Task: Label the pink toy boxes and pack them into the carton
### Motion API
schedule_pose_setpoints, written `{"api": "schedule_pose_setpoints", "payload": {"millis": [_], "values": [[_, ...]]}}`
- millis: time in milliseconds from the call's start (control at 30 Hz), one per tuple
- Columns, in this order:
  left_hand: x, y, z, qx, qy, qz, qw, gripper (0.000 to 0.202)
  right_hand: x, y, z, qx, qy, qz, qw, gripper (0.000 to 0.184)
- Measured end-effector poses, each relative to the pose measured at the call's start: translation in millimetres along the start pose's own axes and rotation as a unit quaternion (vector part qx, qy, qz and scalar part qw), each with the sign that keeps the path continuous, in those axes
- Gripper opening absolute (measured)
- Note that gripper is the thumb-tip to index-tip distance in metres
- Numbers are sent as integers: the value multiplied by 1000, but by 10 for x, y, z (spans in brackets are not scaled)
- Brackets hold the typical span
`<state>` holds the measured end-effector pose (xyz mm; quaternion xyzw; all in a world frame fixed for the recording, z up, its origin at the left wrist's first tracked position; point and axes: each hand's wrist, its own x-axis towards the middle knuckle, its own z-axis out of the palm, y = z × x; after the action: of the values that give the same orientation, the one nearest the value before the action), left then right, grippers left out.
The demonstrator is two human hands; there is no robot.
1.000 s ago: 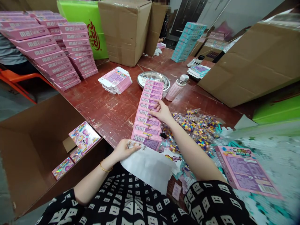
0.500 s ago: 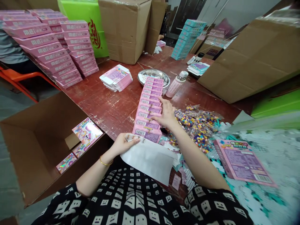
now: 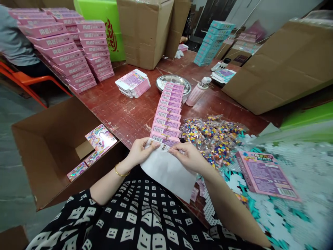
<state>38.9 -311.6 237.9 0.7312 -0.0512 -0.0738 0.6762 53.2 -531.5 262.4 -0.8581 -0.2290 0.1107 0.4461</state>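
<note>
My left hand (image 3: 139,151) grips the upper left edge of a white sheet of barcode stickers (image 3: 169,170) held over my lap. My right hand (image 3: 187,156) pinches at a sticker on the sheet's top edge. Just beyond my hands a row of overlapping pink boxes (image 3: 168,113) runs away from me across the red-brown table (image 3: 122,114), each showing a barcode label. To their right lies a heap of clear bags of coloured beads (image 3: 212,135).
An open cardboard box (image 3: 52,152) with several colourful packs stands at my left. Stacks of pink boxes (image 3: 65,48), flat pink cartons (image 3: 133,83), a metal bowl (image 3: 173,81), a pink bottle (image 3: 197,92), big cartons (image 3: 281,66) and a loose pink box (image 3: 265,175) surround the table.
My right hand left the row of pink boxes and came back to the sticker sheet, where it now pinches at the top edge. The view shifted slightly left.
</note>
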Motion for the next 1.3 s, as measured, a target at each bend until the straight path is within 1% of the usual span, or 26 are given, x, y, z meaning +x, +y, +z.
{"api": "schedule_pose_setpoints", "payload": {"millis": [33, 100, 167, 200, 267, 333, 367, 433, 467, 500, 567, 600, 667, 700, 767, 833, 900, 967, 1033, 1100, 1167, 1233, 1300], "values": [[-6, 12, 8, 10, 7, 11, 1000, 46, -8, -7, 7, 18, 24, -4, 1000, 26], [-13, 37, 18, 30, 17, 30, 999, 45, -34, -42, 24, 37, 100, -26, 994, 16], [-12, 53, 21, 41, 20, 33, 998, 45, -69, -91, 36, 19, 173, -75, 982, 9], [-9, 56, 22, 43, 23, 29, 998, 45, -84, -115, 36, 8, 192, -104, 976, 8], [0, 55, 27, 51, 32, 18, 998, 45, -96, -153, 32, 11, 211, -149, 966, 11], [7, 57, 45, 56, 30, 11, 998, 46, -75, -170, 42, 32, 228, -156, 961, 8], [11, 60, 60, 53, 26, 9, 998, 46, -54, -170, 62, 32, 234, -153, 960, 17], [21, 67, 92, 28, 17, 4, 999, 48, -9, -158, 137, -8, 240, -155, 958, 42], [30, 68, 105, 8, 16, 1, 1000, 50, 7, -151, 189, -38, 242, -167, 955, 51], [42, 64, 113, -11, 17, -3, 1000, 51, 16, -149, 244, -65, 248, -185, 949, 57], [75, 36, 105, -36, 18, -15, 999, 54, 9, -166, 334, -95, 265, -221, 934, 58], [94, 10, 90, -42, 16, -21, 999, 55, 0, -187, 351, -87, 266, -230, 932, 58], [128, -55, 40, -37, 18, -30, 999, 55, 9, -238, 293, -32, 257, -218, 941, 56], [140, -88, 11, -28, 22, -31, 999, 55, 47, -254, 208, 3, 257, -199, 946, 53], [152, -140, -49, 3, 34, -27, 999, 55, 232, -224, -62, 61, 270, -152, 949, 49], [150, -162, -105, 33, 40, -21, 998, 58, 568, -75, -406, 89, 275, -115, 951, 51], [142, -159, -159, 51, 34, -18, 998, 59, 992, 179, -725, 100, 234, -93, 963, 58], [134, -149, -219, 59, 19, -18, 998, 60, 1399, 464, -937, 98, 190, -68, 975, 62], [132, -153, -281, 64, -10, -21, 998, 60, 1706, 700, -1013, 89, 145, -46, 984, 63], [140, -178, -336, 62, -41, -26, 997, 60, 1888, 852, -984, 82, 114, -38, 989, 62], [159, -215, -370, 58, -57, -33, 996, 61, 1975, 933, -910, 75, 101, -40, 991, 61], [190, -253, -382, 53, -60, -37, 996, 62, 2018, 977, -850, 68, 92, -40, 993, 60], [227, -285, -377, 46, -63, -35, 996, 62, 2052, 1014, -837, 58, 88, -39, 994, 60]]}}
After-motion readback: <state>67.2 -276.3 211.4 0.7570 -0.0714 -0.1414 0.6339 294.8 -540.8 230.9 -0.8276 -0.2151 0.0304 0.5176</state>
